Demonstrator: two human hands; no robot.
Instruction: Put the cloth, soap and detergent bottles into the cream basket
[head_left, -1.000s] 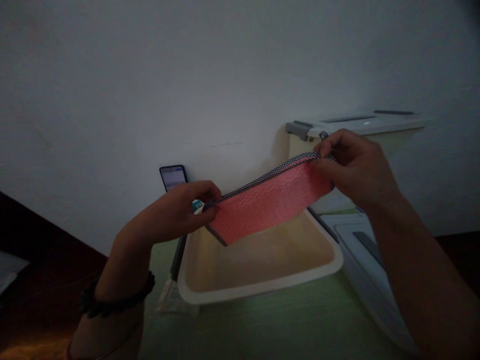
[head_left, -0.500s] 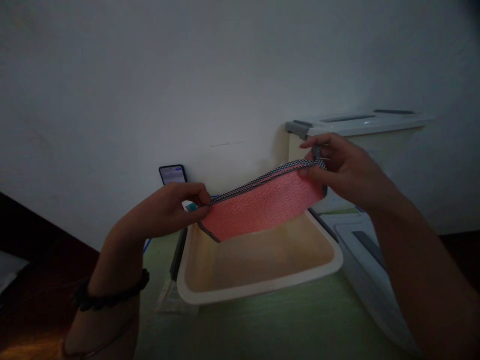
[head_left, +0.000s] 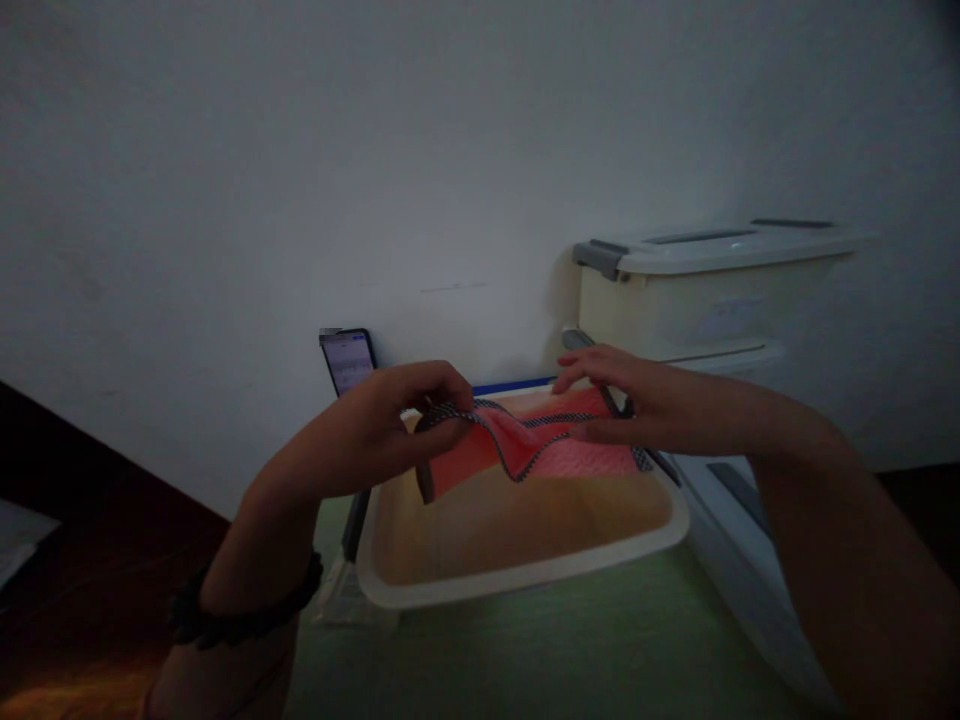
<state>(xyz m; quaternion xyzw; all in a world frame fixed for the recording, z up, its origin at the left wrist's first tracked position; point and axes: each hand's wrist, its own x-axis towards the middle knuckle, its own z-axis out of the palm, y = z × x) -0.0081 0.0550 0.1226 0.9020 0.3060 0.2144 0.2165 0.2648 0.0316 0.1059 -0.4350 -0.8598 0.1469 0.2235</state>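
Note:
A pink textured cloth (head_left: 585,457) with black-and-white checked trim is stretched between my hands above an open pale bin (head_left: 525,580). It is partly folded, and its trimmed edge dips to a point in the middle. My left hand (head_left: 427,415) pinches the trim at the cloth's left end between thumb and fingers. At the right end, my right hand (head_left: 630,400) holds the cloth with the thumb in front and the fingers behind, more loosely spread. The far wall of the bin is partly hidden by the cloth and hands.
A phone (head_left: 349,360) leans against the wall behind my left hand. At the right stand stacked lidded storage boxes (head_left: 675,310). A loose translucent lid (head_left: 739,540) lies beside the bin. Everything rests on a green tabletop (head_left: 480,660).
Both hands have come closer together, the right one moving down and left. The cloth, taut and slanted before, now sags and folds in the middle, lower over the bin.

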